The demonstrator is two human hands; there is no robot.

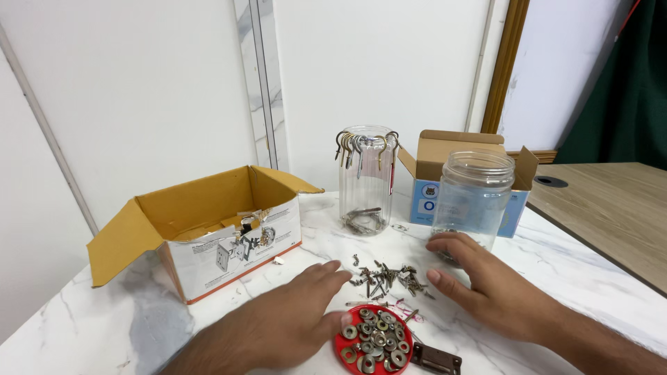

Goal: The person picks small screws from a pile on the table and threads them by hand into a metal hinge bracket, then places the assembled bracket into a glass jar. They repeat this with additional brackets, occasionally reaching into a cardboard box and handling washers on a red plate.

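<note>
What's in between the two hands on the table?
A small pile of screws lies on the marble table between the left hand and right hand, seen from the head camera.

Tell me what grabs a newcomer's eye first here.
Two bare hands, left hand and right hand, flank a scattered pile of small dark metal screws on the white marble table. Below sits a round red lid of metal washers; behind stands a clear glass jar rimmed with brass hooks.

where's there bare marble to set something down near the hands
Bare marble lies right of the right hand, toward the wooden table, and at the front left below the cardboard box. Crowded between the hands: the screw pile, red lid of washers and two jars.
</note>
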